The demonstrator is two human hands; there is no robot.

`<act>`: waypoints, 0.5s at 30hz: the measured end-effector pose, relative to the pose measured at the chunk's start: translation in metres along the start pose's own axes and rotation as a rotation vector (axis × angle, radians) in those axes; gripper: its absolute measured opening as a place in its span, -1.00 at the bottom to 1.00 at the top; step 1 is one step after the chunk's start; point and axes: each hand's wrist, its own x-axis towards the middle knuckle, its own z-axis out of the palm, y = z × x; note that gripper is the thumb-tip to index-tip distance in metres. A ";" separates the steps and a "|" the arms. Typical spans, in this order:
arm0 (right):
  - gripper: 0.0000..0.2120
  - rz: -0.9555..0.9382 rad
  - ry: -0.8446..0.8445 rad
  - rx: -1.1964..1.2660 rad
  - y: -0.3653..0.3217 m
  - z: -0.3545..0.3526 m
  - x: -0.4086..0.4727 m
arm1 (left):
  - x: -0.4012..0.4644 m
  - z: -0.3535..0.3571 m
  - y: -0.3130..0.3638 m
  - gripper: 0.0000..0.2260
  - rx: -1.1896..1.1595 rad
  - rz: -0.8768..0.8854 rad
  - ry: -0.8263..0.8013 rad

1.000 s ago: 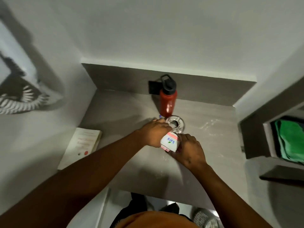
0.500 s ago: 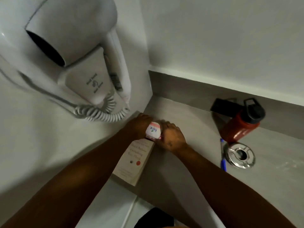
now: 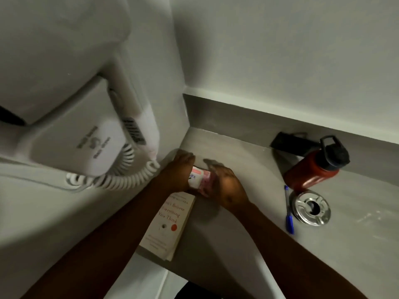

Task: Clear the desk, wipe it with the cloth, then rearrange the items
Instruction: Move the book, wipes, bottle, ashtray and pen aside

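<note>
A small white and pink packet (image 3: pixel 198 179) is held between both hands at the far left corner of the grey desk (image 3: pixel 237 244). My left hand (image 3: pixel 178 172) grips its left side and my right hand (image 3: pixel 226 188) its right side. The packet sits just beyond the top edge of a white book (image 3: pixel 169 223) lying along the desk's left side. Whether the packet rests on the desk or hangs just above it is hidden by the hands.
A red bottle with a black cap (image 3: pixel 315 167) stands at the back wall, beside a black object (image 3: pixel 291 143). A blue pen (image 3: pixel 288 210) and a metal ashtray (image 3: pixel 311 207) lie in front of it. A wall-mounted hair dryer (image 3: pixel 92 134) with a coiled cord overhangs the left.
Both hands carried the packet from beside the ashtray to the far left corner by the book. Since half a second ago they have hardly shifted.
</note>
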 end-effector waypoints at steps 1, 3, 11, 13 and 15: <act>-0.32 0.003 0.069 0.067 0.007 -0.009 -0.015 | 0.003 0.002 0.010 0.06 -0.025 0.021 -0.013; -0.52 0.087 0.310 0.147 0.026 -0.032 -0.060 | 0.009 0.010 0.041 0.07 -0.135 0.059 0.014; -0.74 0.657 0.892 0.761 0.123 -0.146 -0.157 | 0.047 0.055 0.215 -0.34 -1.024 0.012 0.086; -0.70 0.668 0.777 0.819 0.138 -0.161 -0.148 | 0.052 0.057 0.241 -0.31 -1.042 0.045 0.077; -0.67 0.629 0.647 0.850 0.144 -0.166 -0.134 | 0.055 0.056 0.257 -0.28 -1.019 0.081 0.075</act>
